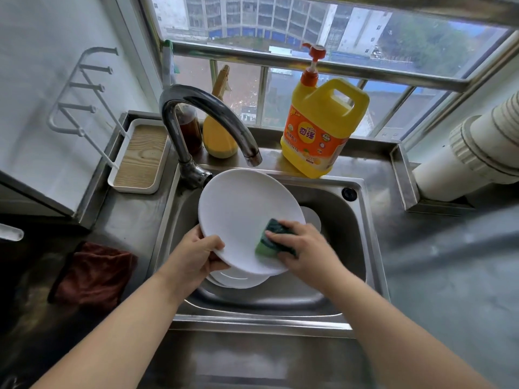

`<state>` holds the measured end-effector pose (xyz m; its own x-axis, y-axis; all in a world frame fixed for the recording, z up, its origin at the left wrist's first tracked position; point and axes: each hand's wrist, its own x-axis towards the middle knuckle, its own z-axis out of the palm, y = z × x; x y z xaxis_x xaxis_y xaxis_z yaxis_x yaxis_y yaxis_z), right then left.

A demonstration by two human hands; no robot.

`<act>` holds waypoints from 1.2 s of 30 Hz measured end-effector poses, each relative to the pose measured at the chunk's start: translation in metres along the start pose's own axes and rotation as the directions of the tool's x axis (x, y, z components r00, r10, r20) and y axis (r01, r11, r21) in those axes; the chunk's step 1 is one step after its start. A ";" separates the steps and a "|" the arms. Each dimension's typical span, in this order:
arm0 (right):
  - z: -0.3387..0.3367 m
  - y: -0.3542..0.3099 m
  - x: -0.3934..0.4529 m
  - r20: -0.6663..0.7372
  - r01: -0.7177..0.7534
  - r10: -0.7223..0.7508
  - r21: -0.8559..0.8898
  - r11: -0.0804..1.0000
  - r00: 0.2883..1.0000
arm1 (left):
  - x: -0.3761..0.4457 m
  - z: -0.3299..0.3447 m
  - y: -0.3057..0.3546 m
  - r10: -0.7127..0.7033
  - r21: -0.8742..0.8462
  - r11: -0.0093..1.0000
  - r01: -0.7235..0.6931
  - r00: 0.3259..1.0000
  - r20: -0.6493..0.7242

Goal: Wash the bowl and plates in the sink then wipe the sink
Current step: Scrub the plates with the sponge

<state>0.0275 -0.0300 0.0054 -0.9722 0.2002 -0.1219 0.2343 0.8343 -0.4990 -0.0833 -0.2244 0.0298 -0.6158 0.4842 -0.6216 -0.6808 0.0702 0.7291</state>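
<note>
Plate [241, 214]: white, round, tilted over the sink [348, 237], centre frame, far rim up near the tap [202, 113], near rim low.
Left hand [196, 254]: grip closed on the plate's lower-left rim, thumb on the upper face, fingers underneath.
Right hand [306, 248]: grip closed on a green sponge [273, 238], pressing it to the plate's lower-right face. Unscrubbed face lies up and left from the sponge, toward the tap; judged next stroke runs that way.
2 more white dishes [238, 277] lie in the basin beneath; which is the bowl, cannot tell.
Obstruction: tap spout overhangs the plate's upper rim, close.
Yellow soap jug [320, 127]: upper centre, on the ledge behind.
Brown cloth [92, 273]: on the bench, lower left, nearer the left hand.
</note>
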 end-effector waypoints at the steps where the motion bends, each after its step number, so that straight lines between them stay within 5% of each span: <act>1: -0.006 0.010 0.003 -0.012 -0.058 0.057 -0.063 0.996 0.998 | 0.000 -0.002 0.002 -0.019 0.012 1.000 0.019 1.000 0.023; 4: -0.014 0.015 0.010 -0.026 -0.145 0.142 -0.212 0.967 0.989 | 0.004 -0.009 0.010 -0.044 0.046 0.998 0.043 0.998 0.039; 10: -0.011 -0.016 -0.018 0.164 0.032 0.016 -0.284 0.958 0.986 | 0.022 -0.019 0.021 -0.026 0.020 0.999 0.027 0.996 -0.084; 19: 0.014 -0.020 -0.026 -0.181 0.071 -0.141 -0.349 0.935 0.973 | 0.025 0.002 0.008 -0.058 -0.082 0.995 0.051 0.995 -0.086; 25: 0.034 -0.045 -0.020 -0.232 -0.040 -0.014 -0.224 0.974 0.973 | -0.001 0.037 -0.030 0.031 -0.219 0.975 -0.024 0.999 0.030; 30: 0.031 -0.039 -0.027 0.062 -0.084 0.076 0.144 0.986 0.995 | -0.001 0.015 -0.023 0.072 -0.175 0.983 -0.063 0.996 0.045; 36: 0.013 -0.002 -0.011 0.034 -0.219 0.221 -0.052 0.974 0.975 | 0.002 0.002 -0.015 0.027 -0.209 0.978 -0.013 0.998 0.063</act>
<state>0.0376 -0.0406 -0.0033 -0.8956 0.3620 -0.2584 0.4414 0.7955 -0.4151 -0.0739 -0.2222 0.0183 -0.6074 0.5399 -0.5827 -0.7407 -0.1199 0.6610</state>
